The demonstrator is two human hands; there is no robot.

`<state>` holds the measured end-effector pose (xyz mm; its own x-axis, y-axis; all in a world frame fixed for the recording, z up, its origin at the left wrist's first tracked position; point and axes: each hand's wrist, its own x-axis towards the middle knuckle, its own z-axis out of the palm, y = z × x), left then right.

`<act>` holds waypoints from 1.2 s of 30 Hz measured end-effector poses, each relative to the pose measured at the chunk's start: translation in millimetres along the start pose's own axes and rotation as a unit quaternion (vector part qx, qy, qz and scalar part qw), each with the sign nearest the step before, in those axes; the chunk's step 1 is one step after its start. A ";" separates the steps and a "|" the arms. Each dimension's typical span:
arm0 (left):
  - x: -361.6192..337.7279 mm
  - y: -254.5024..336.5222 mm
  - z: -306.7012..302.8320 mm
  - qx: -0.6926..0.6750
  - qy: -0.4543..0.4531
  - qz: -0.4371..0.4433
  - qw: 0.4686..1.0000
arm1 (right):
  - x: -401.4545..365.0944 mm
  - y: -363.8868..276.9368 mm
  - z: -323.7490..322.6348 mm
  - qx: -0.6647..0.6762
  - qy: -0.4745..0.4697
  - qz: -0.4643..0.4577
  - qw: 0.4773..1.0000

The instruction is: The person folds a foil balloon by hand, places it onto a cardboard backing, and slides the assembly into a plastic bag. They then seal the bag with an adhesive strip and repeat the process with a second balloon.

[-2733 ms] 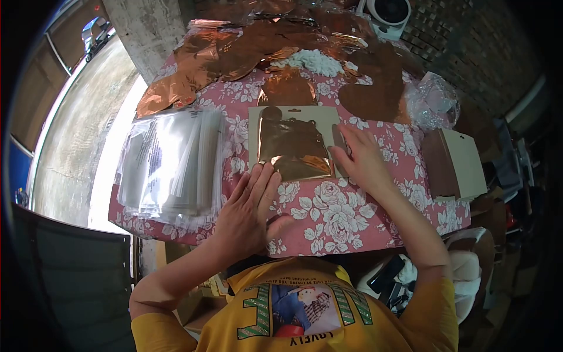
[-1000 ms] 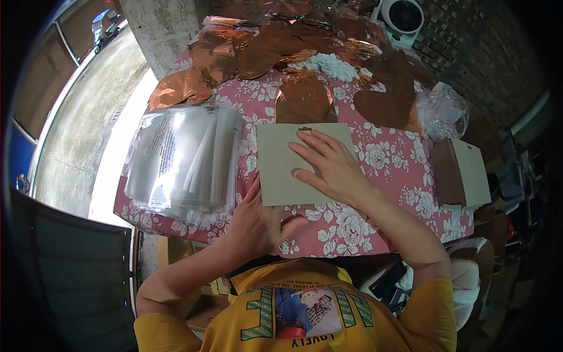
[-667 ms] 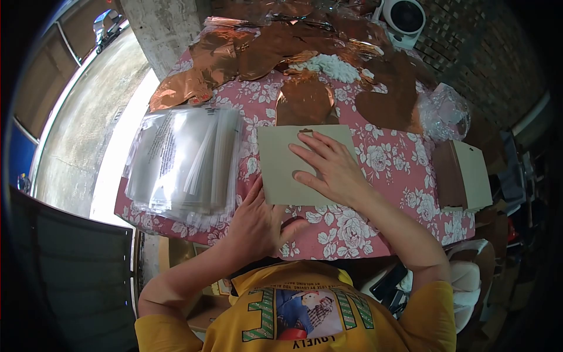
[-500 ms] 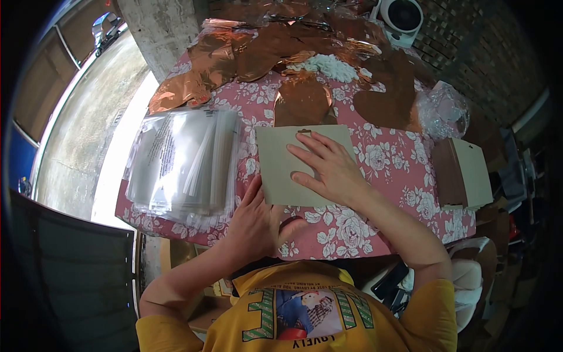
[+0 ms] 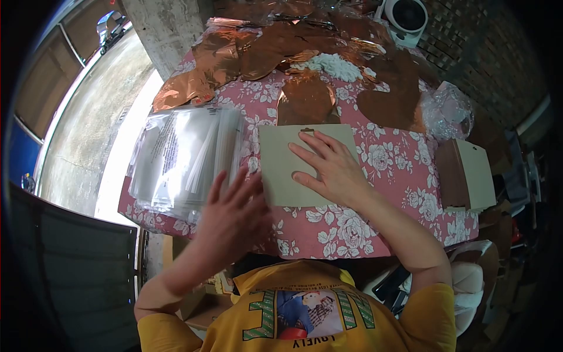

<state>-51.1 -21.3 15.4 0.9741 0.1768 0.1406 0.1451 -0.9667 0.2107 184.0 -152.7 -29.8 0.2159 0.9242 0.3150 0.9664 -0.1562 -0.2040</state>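
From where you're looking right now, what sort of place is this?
Probably a small workshop where things get packed by hand. The pink, white-flowered tablecloth bears a stack of flat, clear plastic bags, shiny copper-coloured foil pieces and a flat beige card under the person's right hand.

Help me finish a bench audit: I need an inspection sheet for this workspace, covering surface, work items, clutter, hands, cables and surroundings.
Surface: pink floral cloth, partly covered.
Work items: card lying flat; foil piece at its far edge; clear bags to the left; card stack to the right.
Clutter: foil sheets, white heap and crumpled plastic toward the far side.
Hands: right hand flat on the card, fingers spread; left hand blurred, fingers spread, near the bags, contact unclear.
Cables: nothing seen.
Surroundings: pillar far left, brick wall far right.
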 end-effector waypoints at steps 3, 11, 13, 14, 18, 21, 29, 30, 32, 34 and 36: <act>7.1 -6.6 -38.9 -0.009 0.070 -0.028 0.997 | 0.2 0.0 0.3 -0.006 0.004 -0.004 1.000; 194.5 -106.3 13.5 -0.185 -0.009 -0.119 0.976 | 1.1 -1.5 -1.3 -0.006 0.013 -0.007 1.000; 210.3 -100.3 16.4 -0.234 0.013 -0.114 0.965 | -0.1 -1.9 -1.8 -0.005 0.016 -0.007 1.000; 217.1 -100.1 15.6 -0.290 -0.021 -0.119 0.949 | 0.0 -1.9 -2.1 0.001 0.014 -0.005 1.000; 240.6 -100.5 16.8 -0.283 -0.064 -0.142 0.947 | 1.6 -2.6 -3.8 0.005 0.012 -0.004 1.000; 239.5 -98.7 10.2 -0.343 -0.080 -0.124 0.928 | 2.6 -2.1 -3.5 0.003 0.013 -0.004 1.000; 221.4 -100.6 19.3 -0.541 -0.020 -0.116 0.832 | 1.5 -2.8 -3.0 0.011 0.008 0.001 1.000; 215.1 -97.5 16.9 -0.542 -0.020 -0.119 0.832 | 1.3 -2.9 -3.2 0.012 0.007 0.000 1.000; 203.6 -92.5 10.0 -0.606 -0.060 -0.040 0.792 | 1.6 -2.9 -3.5 0.005 0.012 -0.004 1.000; 192.5 -80.6 -7.3 -0.581 -0.081 -0.039 0.809 | 2.1 -2.1 -3.2 0.003 0.013 -0.006 1.000; 195.3 -84.1 -1.3 -0.531 -0.130 0.024 0.837 | 1.3 -2.4 -1.8 0.000 0.015 -0.007 1.000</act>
<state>126.7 94.8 26.4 0.9992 -0.0373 -0.0118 0.0026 -0.2386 0.9711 182.2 -151.7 -27.3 0.2068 0.9153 0.3457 0.9692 -0.1434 -0.2002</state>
